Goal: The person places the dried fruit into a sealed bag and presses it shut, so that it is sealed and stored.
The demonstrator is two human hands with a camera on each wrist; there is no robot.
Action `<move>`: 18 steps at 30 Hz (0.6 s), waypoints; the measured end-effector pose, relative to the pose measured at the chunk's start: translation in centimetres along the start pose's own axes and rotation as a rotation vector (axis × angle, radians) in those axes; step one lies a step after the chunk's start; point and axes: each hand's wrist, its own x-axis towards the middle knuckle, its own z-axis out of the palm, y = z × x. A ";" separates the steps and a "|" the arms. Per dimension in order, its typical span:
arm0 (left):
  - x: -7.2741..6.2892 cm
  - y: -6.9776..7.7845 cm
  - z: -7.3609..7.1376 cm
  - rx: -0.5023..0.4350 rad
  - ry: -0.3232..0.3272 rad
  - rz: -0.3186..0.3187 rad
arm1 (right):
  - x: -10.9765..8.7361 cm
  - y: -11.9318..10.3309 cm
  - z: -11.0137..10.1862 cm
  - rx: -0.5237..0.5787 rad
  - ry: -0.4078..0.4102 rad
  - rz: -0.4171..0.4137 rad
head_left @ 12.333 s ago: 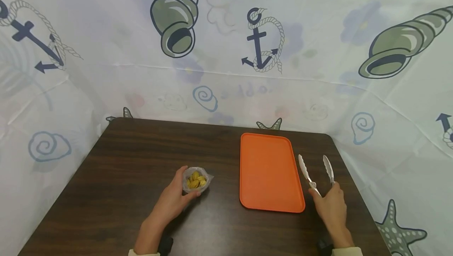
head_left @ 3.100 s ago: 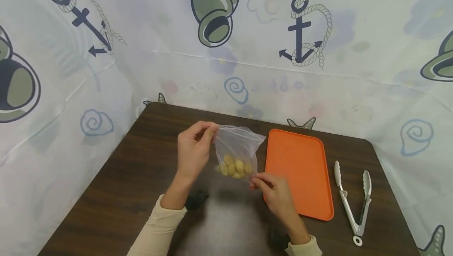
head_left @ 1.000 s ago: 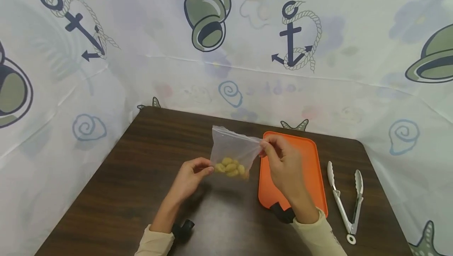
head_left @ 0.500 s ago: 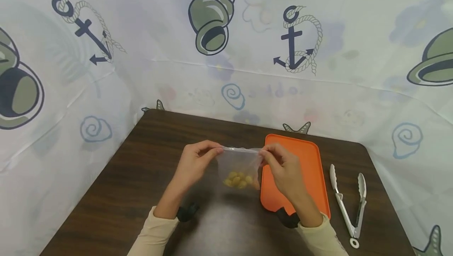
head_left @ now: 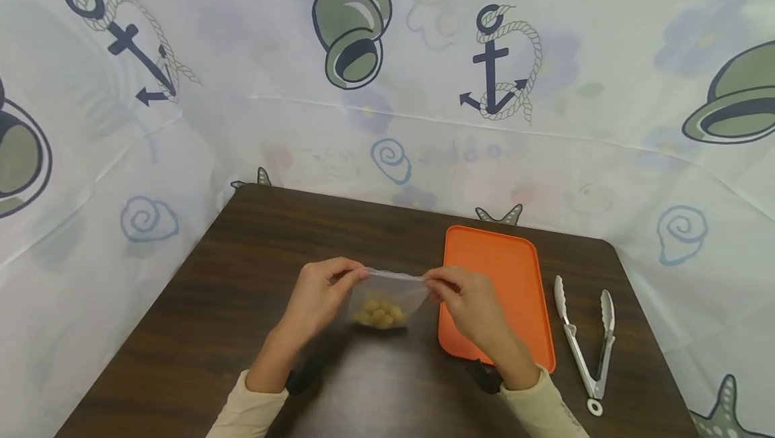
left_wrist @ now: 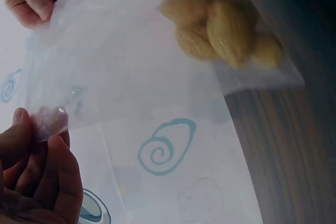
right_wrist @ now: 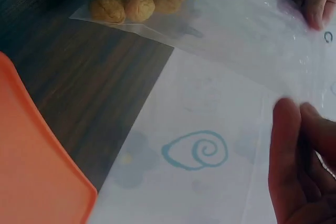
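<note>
A clear zip-top bag [head_left: 393, 293] is stretched between both hands by the two ends of its top edge. My left hand [head_left: 317, 293] pinches the left top corner between thumb and fingers; my right hand [head_left: 469, 300] pinches the right one. At the bottom of the bag lie several yellow-brown, oval pieces with wrinkled skins [right_wrist: 140, 8], resembling dried fruit. In the left wrist view the left thumb and fingertips grip the film, and the pieces [left_wrist: 231, 30] hang at the far end. The bag's lower edge is close over the table, left of the orange tray [head_left: 496, 256].
The tray lies on the dark wood table [head_left: 290, 223], partly behind my right hand and forearm. Metal tongs with white tips [head_left: 587, 350] lie spread to its right. A white cloth with sea prints [head_left: 424, 54] hangs behind and at both sides.
The tongs, in my right hand at first, now lie on the table. My left hand has moved from the bag's lower side to its top corner. Both hands have lowered the bag slightly.
</note>
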 end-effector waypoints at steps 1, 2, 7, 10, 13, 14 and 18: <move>-0.1 0.0 -0.1 0.003 0.009 0.008 | 0.0 -0.1 0.1 -0.004 0.021 -0.018; -0.1 0.0 -0.1 0.001 0.017 0.017 | 0.0 -0.1 0.2 0.000 0.041 -0.031; 0.1 0.3 0.2 -0.030 0.073 0.083 | -0.2 -0.1 0.7 0.061 0.096 -0.044; 0.0 0.3 0.0 -0.033 0.056 0.067 | -0.2 -0.1 0.9 0.060 0.107 -0.058; -0.1 0.3 -0.5 -0.032 -0.017 0.020 | -0.2 -0.1 1.0 0.067 0.121 -0.063; -0.2 0.3 -0.6 -0.031 -0.038 0.012 | -0.2 -0.1 1.0 0.068 0.128 -0.065; -0.4 0.0 -0.5 -0.020 -0.020 0.078 | -0.2 -0.2 1.1 0.061 0.145 -0.081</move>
